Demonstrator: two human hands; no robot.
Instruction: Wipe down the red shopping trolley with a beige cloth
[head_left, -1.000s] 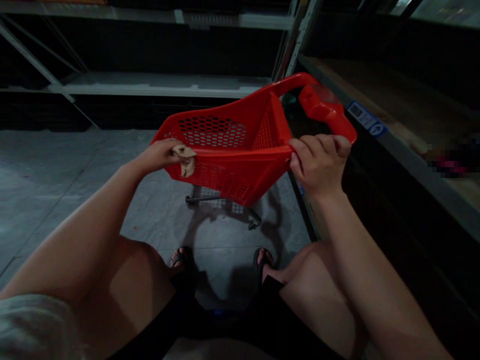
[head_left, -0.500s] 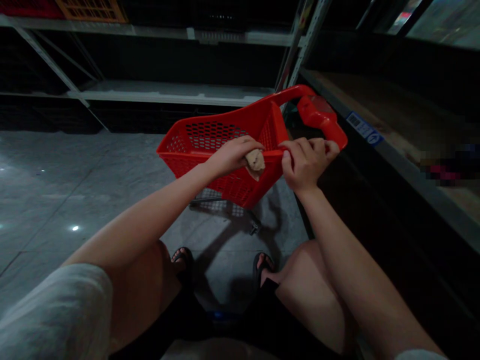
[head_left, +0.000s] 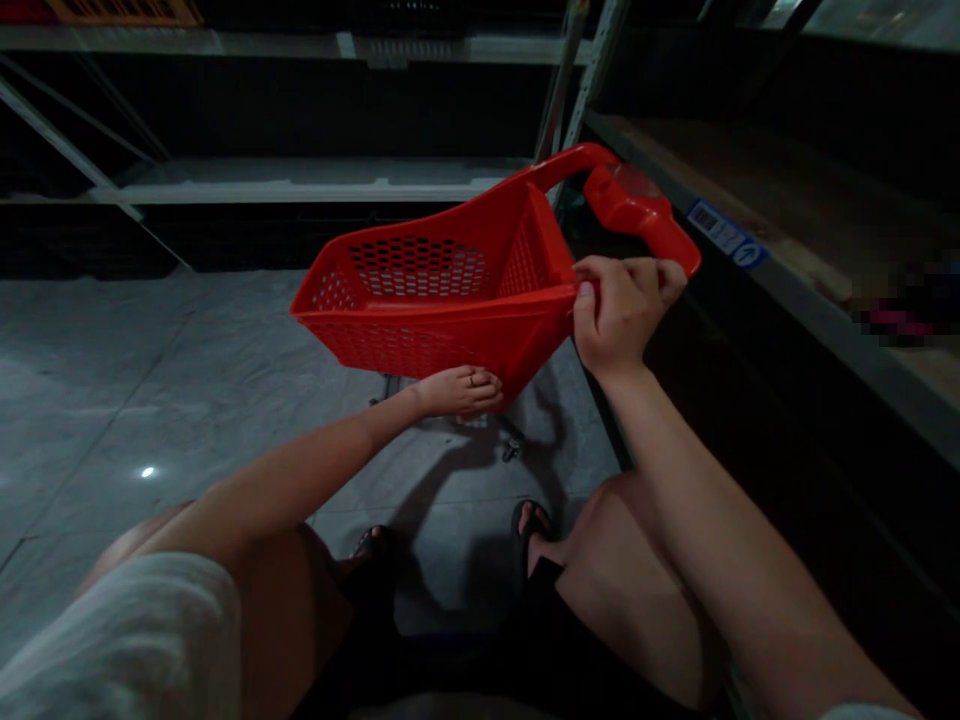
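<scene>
A red plastic shopping cart [head_left: 420,335] with perforated basket walls stands in front of me, its handle end to the right. My left hand [head_left: 466,390] presses against the lower part of the near basket wall, fingers curled, palm side towards the cart. The crumpled tan cloth seen in it before is almost wholly hidden under the fingers. My right hand [head_left: 622,310] is wrapped around the rim at the near corner by the handle [head_left: 637,205], thumb on the near side.
White metal shelving [head_left: 315,185] runs behind the cart. To the right is a ledge [head_left: 810,190] with a blue and white label [head_left: 726,234] on its edge. Grey floor [head_left: 97,380] lies to the left; my sandalled feet are below the cart.
My left hand has moved down from the basket's top rim to the lower part of its near wall, covering the cloth. The right hand keeps its grip on the corner.
</scene>
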